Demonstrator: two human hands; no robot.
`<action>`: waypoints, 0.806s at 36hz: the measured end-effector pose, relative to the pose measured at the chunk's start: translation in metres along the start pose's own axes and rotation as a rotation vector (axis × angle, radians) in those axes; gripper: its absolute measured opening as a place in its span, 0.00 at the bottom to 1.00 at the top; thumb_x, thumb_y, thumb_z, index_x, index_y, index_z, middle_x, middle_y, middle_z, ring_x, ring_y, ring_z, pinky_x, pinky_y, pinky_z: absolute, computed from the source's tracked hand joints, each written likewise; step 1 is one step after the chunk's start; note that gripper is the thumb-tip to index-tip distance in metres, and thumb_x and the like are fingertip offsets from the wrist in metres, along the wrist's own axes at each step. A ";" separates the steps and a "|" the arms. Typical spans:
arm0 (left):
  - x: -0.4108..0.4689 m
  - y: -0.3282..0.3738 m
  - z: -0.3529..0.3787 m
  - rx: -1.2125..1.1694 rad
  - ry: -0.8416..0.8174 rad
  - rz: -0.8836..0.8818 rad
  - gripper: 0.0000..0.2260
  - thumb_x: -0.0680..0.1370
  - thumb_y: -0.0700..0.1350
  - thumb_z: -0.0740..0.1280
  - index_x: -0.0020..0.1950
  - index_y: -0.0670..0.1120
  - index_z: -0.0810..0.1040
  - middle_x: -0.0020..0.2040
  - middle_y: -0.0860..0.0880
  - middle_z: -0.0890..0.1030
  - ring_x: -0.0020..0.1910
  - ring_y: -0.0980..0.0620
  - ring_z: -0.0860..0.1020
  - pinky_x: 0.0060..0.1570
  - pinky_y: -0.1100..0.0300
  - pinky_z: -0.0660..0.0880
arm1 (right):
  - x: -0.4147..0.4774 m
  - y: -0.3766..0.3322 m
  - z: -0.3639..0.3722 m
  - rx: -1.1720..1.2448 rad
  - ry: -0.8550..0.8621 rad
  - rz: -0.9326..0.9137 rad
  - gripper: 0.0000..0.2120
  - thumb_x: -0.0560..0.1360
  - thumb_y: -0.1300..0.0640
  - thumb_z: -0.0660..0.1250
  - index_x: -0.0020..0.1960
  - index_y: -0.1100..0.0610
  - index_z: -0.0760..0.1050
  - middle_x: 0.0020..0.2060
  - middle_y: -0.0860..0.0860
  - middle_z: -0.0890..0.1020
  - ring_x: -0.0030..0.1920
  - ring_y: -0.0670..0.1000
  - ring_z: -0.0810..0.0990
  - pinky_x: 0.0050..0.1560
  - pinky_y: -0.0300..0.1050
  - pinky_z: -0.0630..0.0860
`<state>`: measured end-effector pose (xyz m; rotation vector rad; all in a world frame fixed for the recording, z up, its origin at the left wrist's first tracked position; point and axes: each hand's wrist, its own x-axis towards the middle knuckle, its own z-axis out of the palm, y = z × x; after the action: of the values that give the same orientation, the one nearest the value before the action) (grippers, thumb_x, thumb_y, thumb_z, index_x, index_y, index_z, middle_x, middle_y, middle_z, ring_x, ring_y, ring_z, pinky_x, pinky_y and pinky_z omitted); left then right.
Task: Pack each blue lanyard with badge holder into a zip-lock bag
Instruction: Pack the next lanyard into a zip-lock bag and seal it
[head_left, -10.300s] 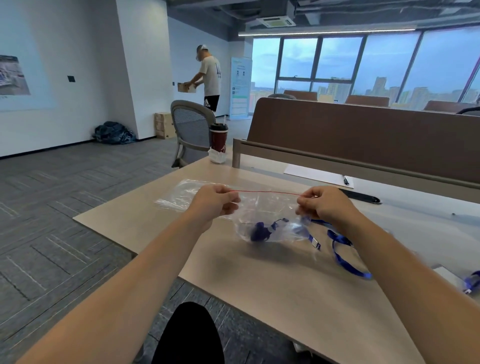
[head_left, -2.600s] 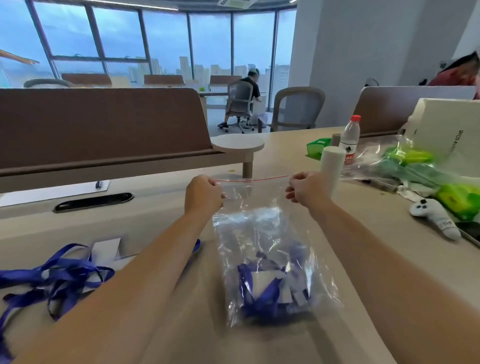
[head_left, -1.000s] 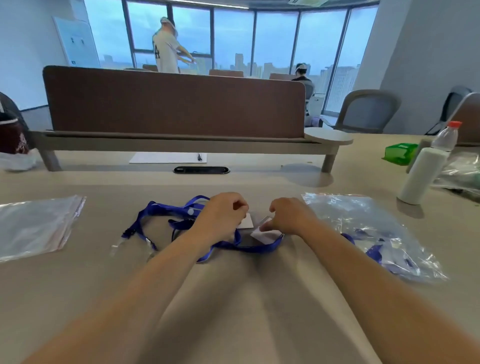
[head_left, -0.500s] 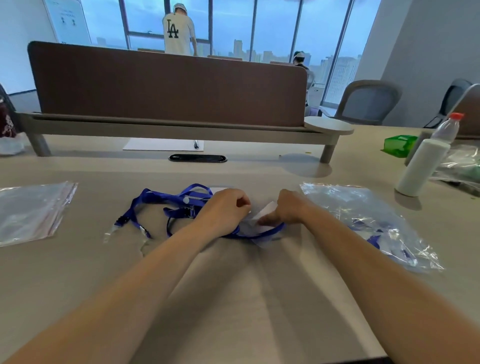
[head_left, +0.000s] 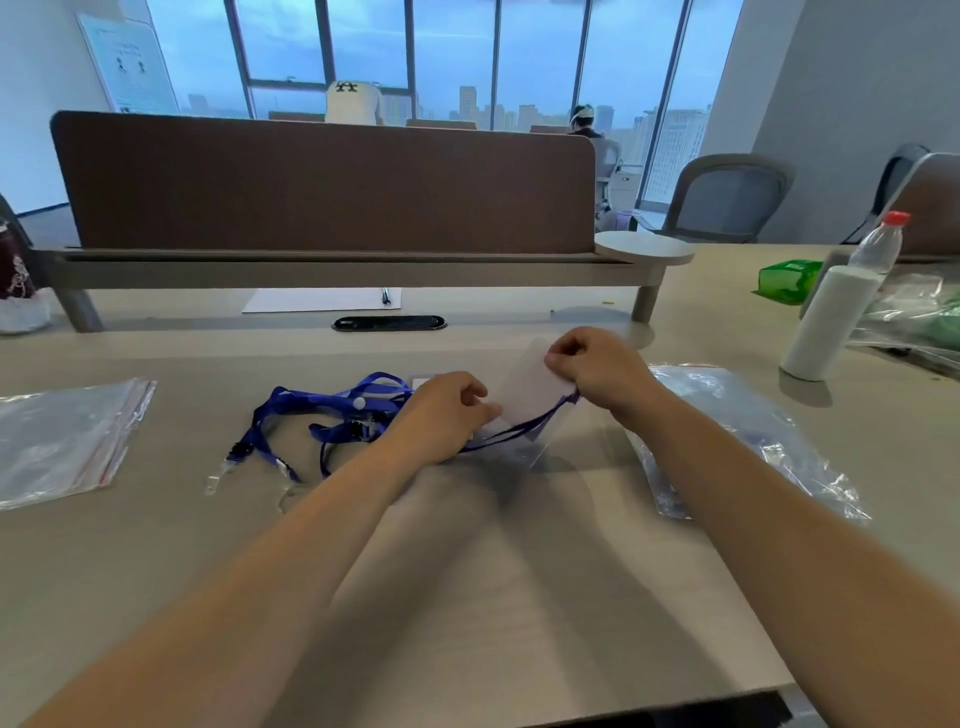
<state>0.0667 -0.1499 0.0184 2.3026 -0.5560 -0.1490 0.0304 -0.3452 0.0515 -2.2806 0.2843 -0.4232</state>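
The left hand (head_left: 447, 415) covers the spot where the blue lanyard (head_left: 332, 410) meets the badge holder (head_left: 524, 389), so that join is hidden. The clear sleeve under the white card blurs into the table (head_left: 467, 597). The holder is tilted up at frame centre between both hands: the right hand (head_left: 597, 374) pinches its upper right edge with curled fingers, and the left pinches its lower left edge. The lanyard's tangle trails left of the grip on the table. A filled zip-lock bag (head_left: 737, 431) lies centre right, contents indistinct; empty zip-lock bags (head_left: 62, 441) lie far left.
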 end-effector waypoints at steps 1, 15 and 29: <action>-0.001 0.002 0.000 -0.008 0.004 0.002 0.16 0.80 0.55 0.66 0.65 0.50 0.75 0.56 0.54 0.78 0.47 0.56 0.78 0.47 0.60 0.72 | -0.001 0.000 -0.001 0.026 0.001 -0.011 0.04 0.79 0.55 0.67 0.51 0.55 0.78 0.45 0.49 0.79 0.43 0.49 0.77 0.35 0.37 0.74; -0.014 0.006 -0.022 -0.410 0.113 -0.072 0.04 0.83 0.39 0.61 0.49 0.41 0.73 0.41 0.38 0.84 0.35 0.46 0.84 0.38 0.55 0.82 | -0.008 -0.012 -0.001 -0.005 -0.073 -0.012 0.10 0.78 0.49 0.67 0.47 0.57 0.79 0.38 0.51 0.84 0.36 0.49 0.82 0.42 0.45 0.81; -0.038 0.000 -0.060 -0.248 0.322 -0.081 0.05 0.82 0.43 0.63 0.48 0.46 0.76 0.43 0.44 0.84 0.38 0.45 0.84 0.45 0.47 0.83 | -0.021 -0.041 -0.020 -0.375 -0.350 -0.110 0.15 0.75 0.70 0.66 0.59 0.59 0.79 0.55 0.54 0.81 0.53 0.51 0.79 0.53 0.42 0.75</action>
<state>0.0481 -0.0944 0.0589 2.0522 -0.2626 0.1085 0.0060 -0.3235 0.0902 -2.6933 0.0620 -0.0167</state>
